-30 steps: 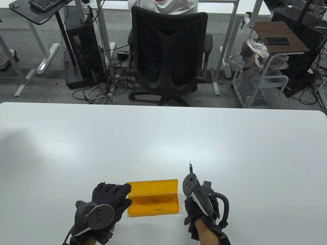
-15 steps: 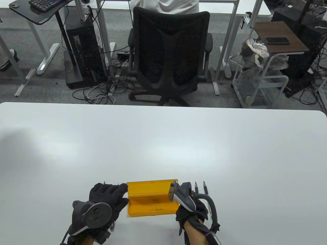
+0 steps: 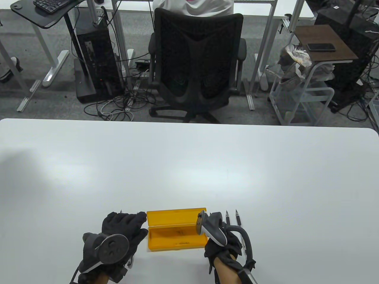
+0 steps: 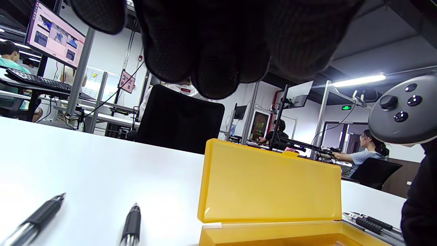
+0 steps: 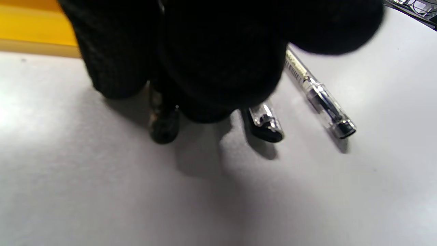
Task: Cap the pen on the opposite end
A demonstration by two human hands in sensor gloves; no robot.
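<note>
An open yellow pencil case [image 3: 176, 230] lies near the front edge of a white table [image 3: 189, 165], its lid [image 4: 269, 184] standing up behind its tray. This case is the landmark for everything else.

The left hand [image 3: 118, 236], in a black glove, lies flat on the table touching the case's left end, fingers spread and holding nothing. Two pens [image 4: 131, 223] lie on the table under it, tips pointing away from the person.

The right hand [image 3: 222, 241] rests just right of the case, fingers curled down onto the table. Two more pens [image 3: 237, 219] lie side by side right of the case, tips pointing away. In the right wrist view, a dark pen end [image 5: 164, 128] and a black cap with a clear clip [image 5: 264, 124] poke out from under the fingers [image 5: 218, 68], beside a clear pen barrel [image 5: 317, 94]. Whether the fingers grip any of them cannot be told.

Risks, as a judgement: the round pens could roll when nudged, the small cap could slip from the thick glove, or the hand could lift the wrong pen, because they lie so close together.
</note>
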